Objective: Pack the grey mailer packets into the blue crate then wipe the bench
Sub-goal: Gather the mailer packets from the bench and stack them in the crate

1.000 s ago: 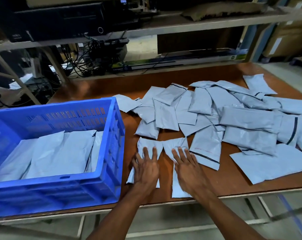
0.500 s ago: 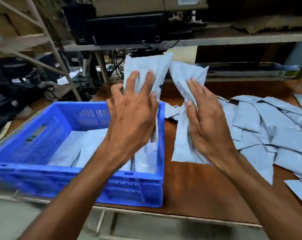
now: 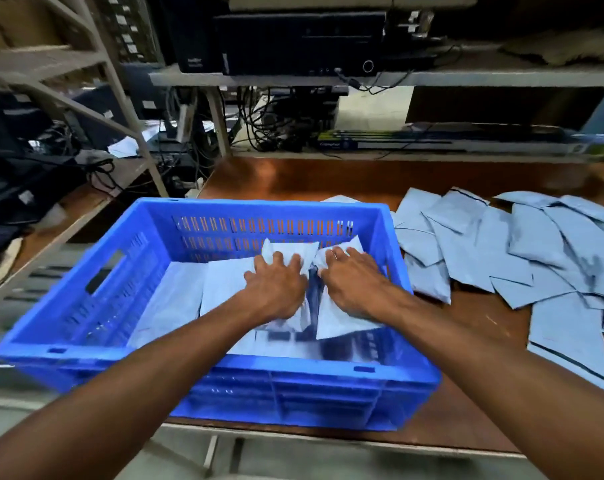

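Here, in the head view, the left hand and right hand each pressed flat on a packet inside the crate, fingers spread, not clenched. The loose packets lay on the bench at three o'clock, nearer the right hand, their long axes mixed.

crate top: open, blue crate walls close all four sides | crate left half: free above flat packets | crate right half: taken by both hands | bench right: heaped mailer packets | bench rear: bare strip under the low shelf
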Action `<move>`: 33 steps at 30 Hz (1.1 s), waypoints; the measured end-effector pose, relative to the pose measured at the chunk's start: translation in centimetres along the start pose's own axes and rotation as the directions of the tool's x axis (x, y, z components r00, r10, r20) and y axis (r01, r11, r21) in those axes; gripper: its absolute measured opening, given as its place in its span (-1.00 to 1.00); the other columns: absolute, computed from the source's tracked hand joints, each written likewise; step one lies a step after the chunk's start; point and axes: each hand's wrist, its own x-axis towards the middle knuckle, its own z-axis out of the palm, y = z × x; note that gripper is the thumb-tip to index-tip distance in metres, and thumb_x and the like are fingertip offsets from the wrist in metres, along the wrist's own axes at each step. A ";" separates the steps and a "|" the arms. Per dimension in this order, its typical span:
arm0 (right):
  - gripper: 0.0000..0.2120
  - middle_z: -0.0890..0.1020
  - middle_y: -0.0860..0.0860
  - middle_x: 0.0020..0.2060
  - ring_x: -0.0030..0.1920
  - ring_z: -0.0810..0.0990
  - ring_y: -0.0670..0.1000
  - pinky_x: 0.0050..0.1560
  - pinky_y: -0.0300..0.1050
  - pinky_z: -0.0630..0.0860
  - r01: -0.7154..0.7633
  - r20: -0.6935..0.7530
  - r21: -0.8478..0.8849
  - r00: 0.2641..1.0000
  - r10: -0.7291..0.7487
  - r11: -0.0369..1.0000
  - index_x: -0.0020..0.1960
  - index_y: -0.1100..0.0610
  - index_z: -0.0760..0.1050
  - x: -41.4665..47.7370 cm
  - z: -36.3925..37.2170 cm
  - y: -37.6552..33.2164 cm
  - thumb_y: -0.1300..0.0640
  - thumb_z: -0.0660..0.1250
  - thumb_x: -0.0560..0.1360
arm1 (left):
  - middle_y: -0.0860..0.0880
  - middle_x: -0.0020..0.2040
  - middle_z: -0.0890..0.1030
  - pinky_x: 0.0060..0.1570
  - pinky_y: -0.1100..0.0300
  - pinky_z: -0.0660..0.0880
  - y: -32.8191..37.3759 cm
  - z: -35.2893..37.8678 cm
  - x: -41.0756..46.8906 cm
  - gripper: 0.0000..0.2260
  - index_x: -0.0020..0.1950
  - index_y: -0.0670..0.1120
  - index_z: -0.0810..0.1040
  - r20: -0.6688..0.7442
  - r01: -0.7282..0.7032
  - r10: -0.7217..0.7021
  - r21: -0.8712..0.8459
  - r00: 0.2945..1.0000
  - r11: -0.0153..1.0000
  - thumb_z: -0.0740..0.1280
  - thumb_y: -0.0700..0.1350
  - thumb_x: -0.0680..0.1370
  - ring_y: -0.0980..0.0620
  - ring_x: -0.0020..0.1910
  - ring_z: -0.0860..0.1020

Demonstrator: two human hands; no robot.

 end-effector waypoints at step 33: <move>-0.73 0.64 0.10 0.19 0.22 0.56 0.18 0.23 0.04 0.49 -0.439 -0.090 0.513 0.828 0.554 0.738 0.19 0.08 0.59 -12.7 5.8 30.8 0.12 0.29 0.51 | -0.21 0.36 0.44 0.33 -0.16 0.34 27.8 -0.5 2.2 -0.55 0.39 -0.08 0.35 -0.160 -0.340 0.323 -0.097 0.933 0.935 0.22 0.05 0.54 -0.28 0.35 0.38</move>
